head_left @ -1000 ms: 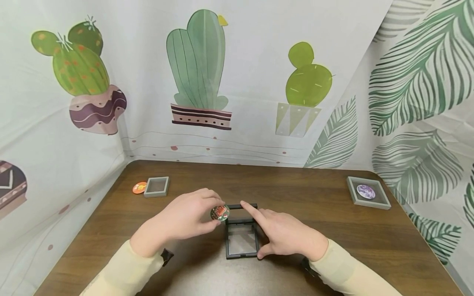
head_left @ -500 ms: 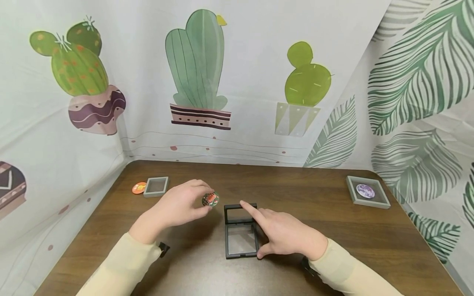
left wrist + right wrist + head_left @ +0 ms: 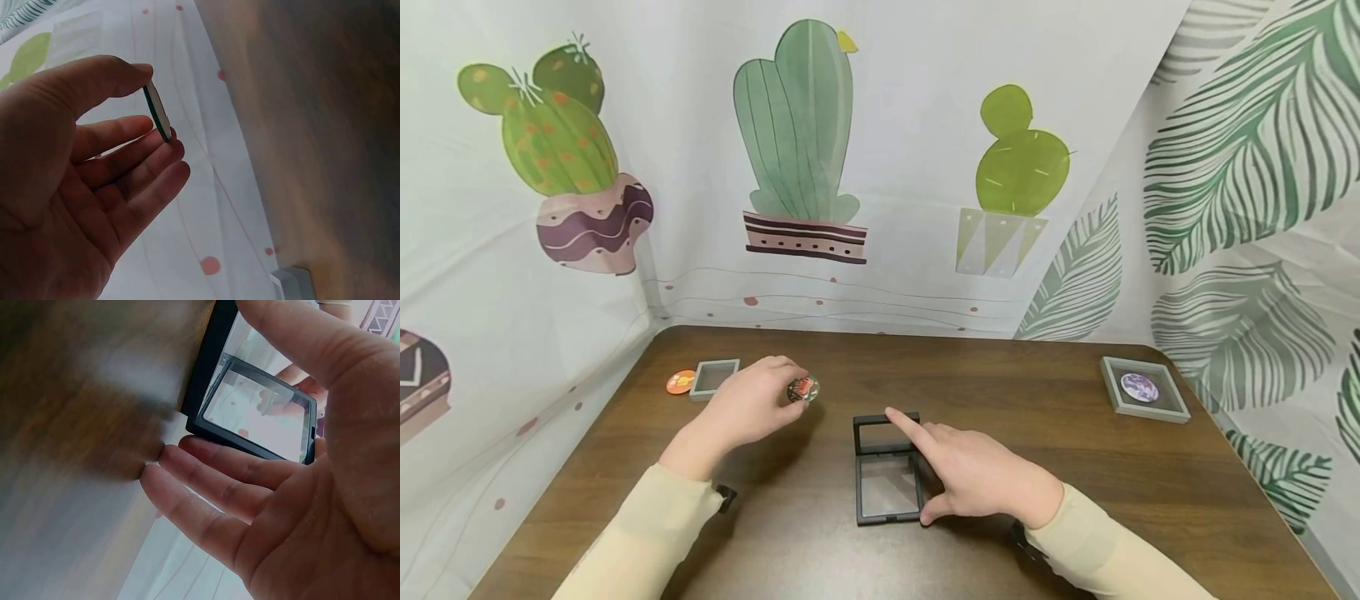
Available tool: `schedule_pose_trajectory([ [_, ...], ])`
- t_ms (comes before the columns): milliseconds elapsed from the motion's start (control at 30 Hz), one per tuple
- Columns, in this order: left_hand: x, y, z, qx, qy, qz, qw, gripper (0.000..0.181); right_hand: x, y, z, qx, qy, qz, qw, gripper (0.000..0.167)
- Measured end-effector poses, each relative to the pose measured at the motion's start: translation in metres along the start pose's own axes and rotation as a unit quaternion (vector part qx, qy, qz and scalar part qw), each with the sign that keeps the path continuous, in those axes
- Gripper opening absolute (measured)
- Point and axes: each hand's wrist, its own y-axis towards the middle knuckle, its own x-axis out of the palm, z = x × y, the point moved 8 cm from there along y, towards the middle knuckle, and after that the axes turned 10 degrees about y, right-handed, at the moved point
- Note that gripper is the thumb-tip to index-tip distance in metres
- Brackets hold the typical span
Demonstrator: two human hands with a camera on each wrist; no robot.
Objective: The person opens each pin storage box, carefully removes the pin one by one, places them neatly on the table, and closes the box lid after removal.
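Note:
My left hand (image 3: 737, 412) holds a thin round disc (image 3: 806, 388) above the table, left of and beyond the black frame. Thumb and fingers pinch its edge; the printed face shows red on dark green. Seen edge-on in the left wrist view, the disc (image 3: 157, 112) has a green rim. A hinged black display frame (image 3: 859, 492) with clear panes lies opened on the table, its lid raised at the back. My right hand (image 3: 981, 475) rests along its right side, index fingertip on the lid and thumb at the near corner. Other fingertips touch the table in the right wrist view.
At the back left, a grey frame (image 3: 694, 393) lies beside an orange disc (image 3: 681, 382). Another grey frame (image 3: 1111, 396) at the right bears a purple disc (image 3: 1139, 387). Printed cloth hangs behind the brown table (image 3: 940, 371).
My left hand has carried the disc away from the black frame, to the left and farther back. The right hand and the black frame stay put.

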Motion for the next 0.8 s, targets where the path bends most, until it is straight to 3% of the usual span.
schedule_pose_trajectory([
  [433,0.026,0.000,-0.043,-0.051,0.000,-0.041,0.9979,0.038,0.000,0.000,-0.002,-0.011,0.000,0.003,0.9999,0.146],
  [800,0.037,-0.004,-0.070,-0.083,0.022,-0.056,0.9948,0.033,0.000,0.000,-0.001,-0.013,-0.003,0.004,0.9999,0.147],
])
